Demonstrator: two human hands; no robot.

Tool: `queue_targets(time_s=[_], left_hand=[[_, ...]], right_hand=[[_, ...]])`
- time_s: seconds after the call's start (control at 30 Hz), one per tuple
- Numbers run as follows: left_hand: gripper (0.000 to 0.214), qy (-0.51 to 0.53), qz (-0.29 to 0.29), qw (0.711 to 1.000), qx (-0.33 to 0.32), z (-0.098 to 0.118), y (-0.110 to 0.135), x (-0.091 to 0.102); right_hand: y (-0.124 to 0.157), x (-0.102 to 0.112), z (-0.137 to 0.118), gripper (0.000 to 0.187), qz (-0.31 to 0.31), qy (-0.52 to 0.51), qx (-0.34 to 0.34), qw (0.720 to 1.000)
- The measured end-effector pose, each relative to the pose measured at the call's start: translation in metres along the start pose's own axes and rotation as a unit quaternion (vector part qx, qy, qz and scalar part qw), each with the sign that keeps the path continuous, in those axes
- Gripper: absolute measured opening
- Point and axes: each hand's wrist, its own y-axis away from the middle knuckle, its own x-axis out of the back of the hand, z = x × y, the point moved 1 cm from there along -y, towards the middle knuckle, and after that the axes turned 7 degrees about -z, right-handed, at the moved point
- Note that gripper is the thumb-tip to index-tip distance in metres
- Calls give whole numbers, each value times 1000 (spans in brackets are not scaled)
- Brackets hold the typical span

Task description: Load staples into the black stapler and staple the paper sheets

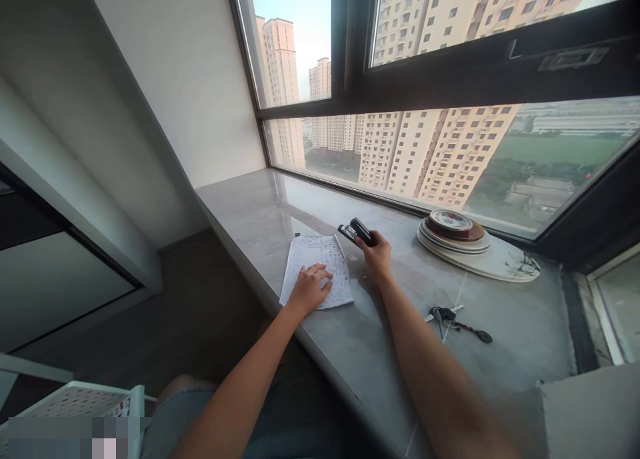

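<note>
Sheets of paper covered in handwriting (320, 251) lie on the grey stone windowsill (240, 199). My left hand (311, 287) rests flat on them, fingers spread. To the right of the paper, my right hand (378, 251) grips a black stapler (361, 231) a little above the sill. The stapler's jaws are apart and point left, toward the paper's upper right corner, without touching it. Just beyond the paper's top edge sits a small dark piece (297, 234), too small to identify.
Stacked plates (453, 236) stand by the window at the right, on an oval plate with a branch pattern (520, 266). A bunch of keys (447, 316) lies nearer, right of my right forearm. A white plastic basket (75, 402) stands at the lower left, below the sill.
</note>
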Motion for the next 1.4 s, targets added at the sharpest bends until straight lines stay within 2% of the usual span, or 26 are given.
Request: queue_targets(time_s=[0.1, 0.2, 0.3, 0.43, 0.53, 0.6, 0.7, 0.77, 0.8, 0.83, 0.9, 1.03, 1.13, 1.3, 1.4], left_hand=[[21, -22, 27, 999, -15, 9, 4, 2], [19, -47, 29, 998, -26, 20, 10, 3], [22, -49, -17, 998, -24, 30, 15, 2], [23, -46, -49, 998, 14, 38, 19, 2], [22, -14, -65, 998, -2, 39, 18, 9], [22, 35, -44, 998, -19, 34, 13, 16], [25, 150, 72, 986, 13, 12, -3, 28], [25, 246, 168, 950, 91, -11, -20, 32], [26, 303, 204, 921, 131, -23, -28, 33], [30, 324, 222, 908, 148, -33, -37, 32], [34, 347, 233, 895, 155, -48, -51, 28], [30, 338, 227, 899, 160, -60, -58, 12], [27, 321, 224, 906, 159, -59, -54, 3], [25, 305, 209, 917, 149, -56, -53, 3], [27, 304, 211, 917, 147, -55, -53, 5]], right_hand=[[8, -21, -10, 44, -114, -75, 16, 991], [18, -41, -17, 41, -214, -74, 39, 973], [25, -52, -21, 37, -280, -43, 68, 957], [25, -48, -18, 36, -334, 0, 86, 939], [18, -37, -10, 38, -358, 9, 89, 929], [13, -28, -4, 40, -372, 7, 86, 924], [6, -20, 2, 40, -379, -11, 72, 922], [3, -19, 5, 41, -372, -60, 47, 925], [2, -20, 6, 44, -362, -91, 28, 927], [1, -21, 7, 48, -349, -119, 10, 930], [-1, -24, 9, 47, -330, -149, -11, 932], [-4, -23, 12, 18, -318, -158, 3, 935], [-4, -15, 11, 24, -322, -191, -15, 927], [-1, -7, 5, 35, -385, -243, -75, 887], [-1, -7, 1, 36, -403, -227, -67, 884]])
